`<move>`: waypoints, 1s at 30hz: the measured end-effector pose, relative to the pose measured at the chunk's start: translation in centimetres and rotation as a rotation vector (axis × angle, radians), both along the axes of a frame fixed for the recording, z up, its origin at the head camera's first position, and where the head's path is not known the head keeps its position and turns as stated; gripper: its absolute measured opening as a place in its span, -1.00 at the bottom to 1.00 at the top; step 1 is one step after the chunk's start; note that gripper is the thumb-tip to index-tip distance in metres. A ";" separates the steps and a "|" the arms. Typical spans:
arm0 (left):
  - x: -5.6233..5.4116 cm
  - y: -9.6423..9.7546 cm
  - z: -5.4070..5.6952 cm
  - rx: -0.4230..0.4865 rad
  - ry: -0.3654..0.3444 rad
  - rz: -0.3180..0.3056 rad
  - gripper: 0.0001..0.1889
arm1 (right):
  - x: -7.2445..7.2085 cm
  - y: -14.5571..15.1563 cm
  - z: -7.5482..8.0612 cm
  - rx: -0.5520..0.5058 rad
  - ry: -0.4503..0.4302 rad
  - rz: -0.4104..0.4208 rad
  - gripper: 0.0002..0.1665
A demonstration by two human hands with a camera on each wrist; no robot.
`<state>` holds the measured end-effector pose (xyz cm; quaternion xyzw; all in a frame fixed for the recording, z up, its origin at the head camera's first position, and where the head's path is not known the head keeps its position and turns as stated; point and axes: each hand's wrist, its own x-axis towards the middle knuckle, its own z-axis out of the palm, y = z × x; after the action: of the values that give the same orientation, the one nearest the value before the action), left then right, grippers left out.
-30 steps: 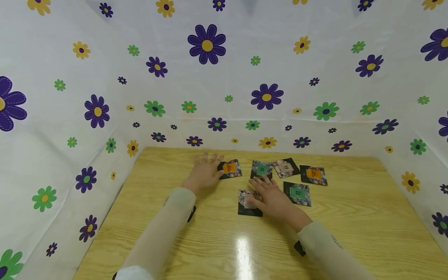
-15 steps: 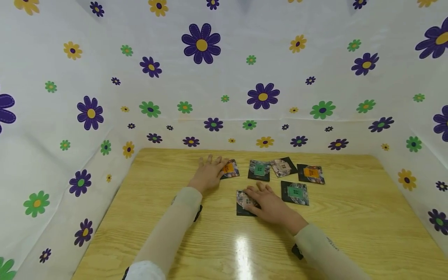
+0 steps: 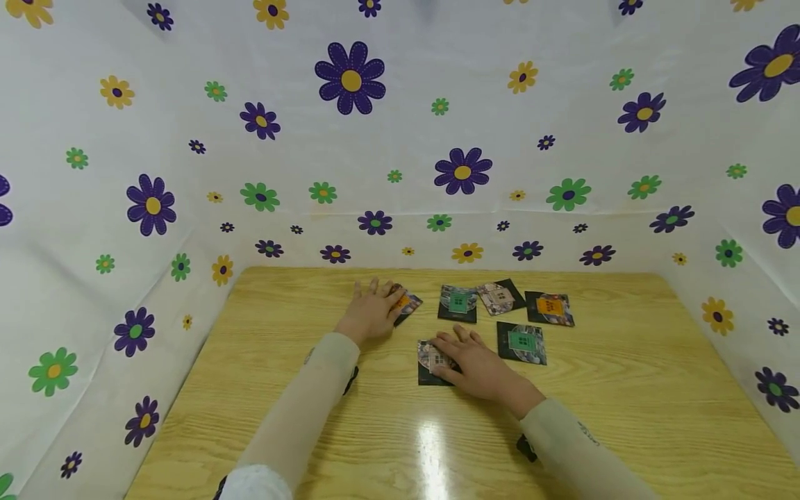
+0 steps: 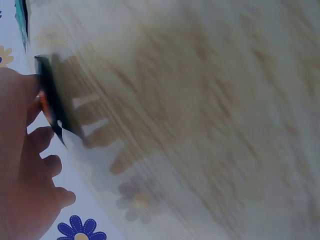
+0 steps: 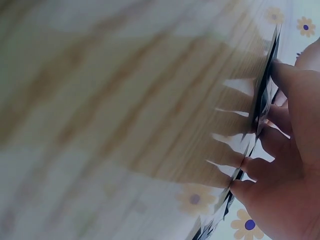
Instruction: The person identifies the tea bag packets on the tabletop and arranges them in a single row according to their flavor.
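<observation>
My left hand [image 3: 370,314] lies palm down at the back of the table, its thumb and index finger over a small square card with an orange label [image 3: 407,303]. In the left wrist view that card [image 4: 54,97] shows edge-on under the thumb and fingers. Closer to me, my right hand [image 3: 478,367] rests with spread fingers on a black card with a pale pink label [image 3: 426,360]; its right part is hidden. The right wrist view shows the thumb and fingertips touching the card [image 5: 261,97] at table level. Just right of this hand is a green-labelled card [image 3: 521,342].
A second green-labelled card [image 3: 457,303], another pink-labelled card [image 3: 501,297] and another orange-labelled card [image 3: 550,307] lie in a row at the back. A white flowered cloth [image 3: 400,125] walls the wooden table [image 3: 625,389] at the back and sides.
My left hand has slid rightward over the orange-labelled card, which has turned clockwise. The right hand has drawn back slightly, uncovering the green-labelled card behind it.
</observation>
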<state>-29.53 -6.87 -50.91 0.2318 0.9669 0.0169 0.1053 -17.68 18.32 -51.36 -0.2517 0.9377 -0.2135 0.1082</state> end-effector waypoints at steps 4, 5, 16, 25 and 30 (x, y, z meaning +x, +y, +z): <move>0.2 -0.7 -0.1 0.014 -0.005 -0.008 -0.40 | 0.0 -0.1 0.1 -0.006 -0.005 0.000 -0.25; 0.2 -0.9 -0.1 0.014 -0.006 -0.010 -0.40 | 0.0 -0.2 0.1 -0.008 -0.006 -0.001 -0.25; 1.7 -3.3 0.5 -0.004 -0.024 0.020 -0.36 | 0.0 -0.1 0.1 -0.004 -0.005 0.000 -0.26; 3.7 -5.5 0.7 -0.004 -0.022 0.030 -0.35 | -0.1 -0.1 0.0 0.002 0.006 0.011 -0.26; 4.7 -6.8 0.3 -0.006 0.008 0.047 -0.36 | -0.1 -0.1 0.1 0.001 0.008 0.016 -0.26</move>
<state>-24.85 -13.69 -50.61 0.2086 0.9726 0.0159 0.1019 -17.75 18.17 -51.24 -0.2597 0.9363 -0.2112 0.1063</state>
